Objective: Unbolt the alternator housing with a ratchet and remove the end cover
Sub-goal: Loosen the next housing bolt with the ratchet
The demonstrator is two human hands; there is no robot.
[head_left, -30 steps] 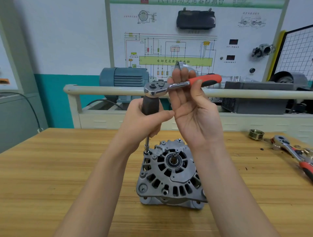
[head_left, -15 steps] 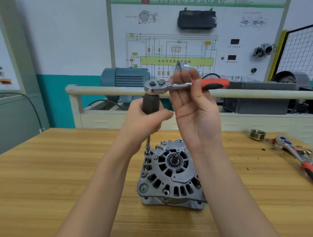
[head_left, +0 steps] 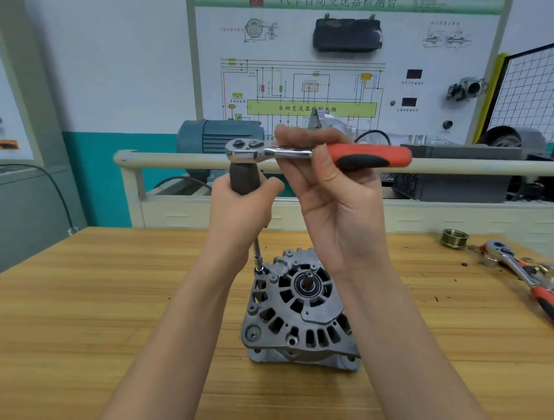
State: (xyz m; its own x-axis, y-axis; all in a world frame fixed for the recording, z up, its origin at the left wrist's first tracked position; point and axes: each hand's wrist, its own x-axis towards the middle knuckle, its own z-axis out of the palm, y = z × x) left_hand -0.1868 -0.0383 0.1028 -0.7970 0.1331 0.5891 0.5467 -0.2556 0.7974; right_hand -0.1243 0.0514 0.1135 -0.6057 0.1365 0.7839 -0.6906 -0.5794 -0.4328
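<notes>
Nearest on the wooden table [head_left: 120,314], the alternator [head_left: 299,311] stands with its end cover facing up, so the housing bolts can be reached from above. Over its far-left bolt, the left hand [head_left: 239,215] grips the dark extension handle [head_left: 244,178], likely to keep the socket seated. The right hand [head_left: 335,192] pinches the ratchet [head_left: 314,154] near its head, apparently for quick, light turns. Far right lie a second ratchet [head_left: 515,266] and a pulley [head_left: 454,238].

- The yellow-green band [head_left: 311,108] on the wiring diagram board [head_left: 344,75] reads "自动变速器控制电脑"
- The board's green header strip [head_left: 347,4] carries large characters, cut off by the frame edge
- Smaller captions there are too blurred to read
</notes>
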